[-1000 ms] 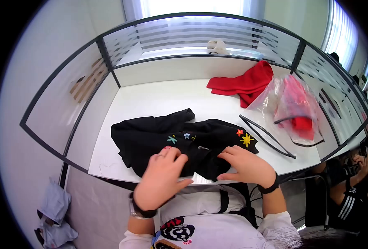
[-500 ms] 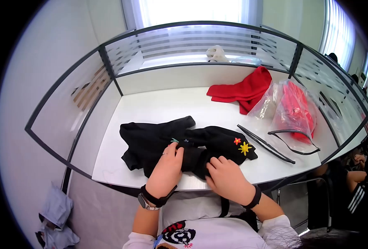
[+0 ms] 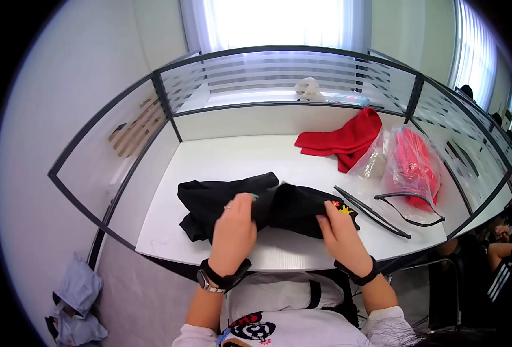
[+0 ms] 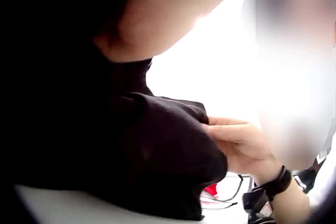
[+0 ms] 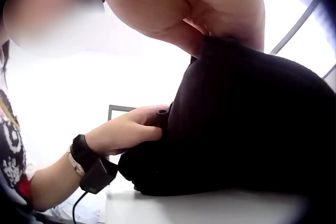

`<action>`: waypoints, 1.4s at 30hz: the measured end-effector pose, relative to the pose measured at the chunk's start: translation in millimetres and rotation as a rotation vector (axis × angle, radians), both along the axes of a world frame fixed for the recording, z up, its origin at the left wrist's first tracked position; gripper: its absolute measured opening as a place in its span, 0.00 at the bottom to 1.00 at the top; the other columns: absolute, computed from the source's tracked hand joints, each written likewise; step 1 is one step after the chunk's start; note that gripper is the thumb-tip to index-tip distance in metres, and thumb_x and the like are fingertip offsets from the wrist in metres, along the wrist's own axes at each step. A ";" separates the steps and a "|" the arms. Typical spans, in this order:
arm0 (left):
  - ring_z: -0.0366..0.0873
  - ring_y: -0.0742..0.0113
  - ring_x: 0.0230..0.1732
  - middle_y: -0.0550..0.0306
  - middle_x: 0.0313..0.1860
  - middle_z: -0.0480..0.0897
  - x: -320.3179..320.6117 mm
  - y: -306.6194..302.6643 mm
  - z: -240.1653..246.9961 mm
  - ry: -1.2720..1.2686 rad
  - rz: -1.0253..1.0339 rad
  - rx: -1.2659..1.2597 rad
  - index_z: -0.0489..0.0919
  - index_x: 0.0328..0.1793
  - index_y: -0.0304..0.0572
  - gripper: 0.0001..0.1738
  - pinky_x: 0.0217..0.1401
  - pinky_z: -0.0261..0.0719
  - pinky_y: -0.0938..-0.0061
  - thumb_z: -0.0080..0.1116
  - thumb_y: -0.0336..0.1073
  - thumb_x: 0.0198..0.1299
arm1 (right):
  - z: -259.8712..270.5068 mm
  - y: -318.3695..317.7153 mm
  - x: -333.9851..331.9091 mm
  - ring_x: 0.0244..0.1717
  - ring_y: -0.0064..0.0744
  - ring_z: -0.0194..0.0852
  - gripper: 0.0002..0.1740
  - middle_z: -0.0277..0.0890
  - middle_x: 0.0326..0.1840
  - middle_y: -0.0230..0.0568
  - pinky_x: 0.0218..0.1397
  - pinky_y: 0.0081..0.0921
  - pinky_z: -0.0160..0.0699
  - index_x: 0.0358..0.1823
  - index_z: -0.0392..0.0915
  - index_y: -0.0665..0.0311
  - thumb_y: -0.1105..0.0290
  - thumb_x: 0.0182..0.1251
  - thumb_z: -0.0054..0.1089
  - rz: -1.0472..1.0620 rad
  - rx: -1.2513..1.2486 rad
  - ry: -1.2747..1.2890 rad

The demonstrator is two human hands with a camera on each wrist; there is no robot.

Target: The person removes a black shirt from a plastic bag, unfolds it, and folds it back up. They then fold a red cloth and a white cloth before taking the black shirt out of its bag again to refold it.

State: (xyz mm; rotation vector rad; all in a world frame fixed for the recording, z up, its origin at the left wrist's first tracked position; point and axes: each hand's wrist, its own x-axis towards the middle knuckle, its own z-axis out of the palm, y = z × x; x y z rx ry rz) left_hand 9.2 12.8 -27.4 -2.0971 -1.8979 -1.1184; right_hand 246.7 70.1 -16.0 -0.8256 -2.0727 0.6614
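Note:
A black garment with colourful embroidered flowers lies bunched across the front of the white table. My left hand grips its middle part, where a fold stands up off the table. In the right wrist view, that hand's thumb and fingers close on the cloth. Farther right, my right hand pinches the garment's edge beside the yellow and red flowers. The left wrist view shows dark cloth hanging from the right hand between thumb and fingers. Most of the embroidery is hidden by folds.
Behind lies a red garment. Beside it is a clear plastic bag with pinkish-red cloth inside and black-edged strips. A black strip lies right of the black garment. Low panels with a dark frame enclose the table's back and sides.
My hands have gone from lying over the garment's front edge to holding it. The right hand has moved right, and the middle of the cloth is now raised in a fold.

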 end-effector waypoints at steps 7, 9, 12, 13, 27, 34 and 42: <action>0.81 0.40 0.40 0.45 0.44 0.81 -33.2 -16.5 74.1 0.102 -0.030 0.205 0.75 0.55 0.40 0.18 0.41 0.79 0.58 0.58 0.23 0.57 | 54.3 -2.3 26.8 0.28 0.67 0.68 0.09 0.69 0.25 0.62 0.31 0.49 0.61 0.49 0.66 0.74 0.74 0.77 0.50 0.047 0.037 -0.058; 0.81 0.45 0.35 0.48 0.45 0.80 -39.9 -34.6 98.8 0.249 -0.175 0.053 0.74 0.58 0.40 0.21 0.37 0.80 0.61 0.66 0.35 0.61 | 82.4 -6.0 41.4 0.30 0.67 0.72 0.17 0.71 0.25 0.61 0.32 0.47 0.66 0.51 0.68 0.72 0.65 0.75 0.60 0.083 0.142 -0.227; 0.82 0.46 0.37 0.51 0.40 0.79 -47.1 -67.4 121.9 0.281 -0.254 -0.034 0.75 0.55 0.42 0.22 0.39 0.80 0.61 0.71 0.40 0.59 | 116.6 -5.4 65.7 0.36 0.63 0.78 0.36 0.79 0.30 0.59 0.42 0.39 0.77 0.59 0.74 0.68 0.48 0.61 0.75 0.307 0.190 -0.436; 0.82 0.46 0.38 0.51 0.39 0.79 -51.8 -77.8 125.7 0.288 -0.264 -0.022 0.75 0.54 0.42 0.21 0.40 0.79 0.62 0.70 0.36 0.58 | 136.6 -13.1 72.4 0.37 0.61 0.79 0.32 0.80 0.32 0.57 0.42 0.40 0.77 0.57 0.76 0.68 0.50 0.61 0.74 0.325 0.077 -0.637; 0.86 0.54 0.55 0.42 0.53 0.87 -78.1 -144.4 241.8 0.453 0.303 0.522 0.79 0.66 0.32 0.19 0.60 0.80 0.68 0.55 0.25 0.70 | 269.5 -61.5 131.7 0.56 0.37 0.80 0.18 0.78 0.53 0.44 0.63 0.31 0.75 0.59 0.75 0.68 0.79 0.68 0.60 -0.137 0.692 -0.354; 0.84 0.68 0.55 0.55 0.52 0.88 -77.1 -124.1 308.7 -0.306 -0.222 0.279 0.81 0.64 0.32 0.21 0.64 0.75 0.79 0.61 0.40 0.72 | 358.3 -111.1 113.4 0.14 0.15 0.57 0.25 0.63 0.14 0.25 0.19 0.18 0.48 0.29 0.80 0.68 0.50 0.68 0.70 -0.250 0.543 -0.523; 0.76 0.55 0.70 0.48 0.68 0.80 -111.5 -165.0 396.5 0.309 0.028 0.555 0.75 0.73 0.37 0.27 0.76 0.67 0.64 0.53 0.47 0.76 | 380.9 -130.7 101.7 0.44 0.31 0.84 0.15 0.88 0.43 0.40 0.51 0.27 0.79 0.53 0.86 0.66 0.64 0.72 0.63 -0.641 0.665 -0.206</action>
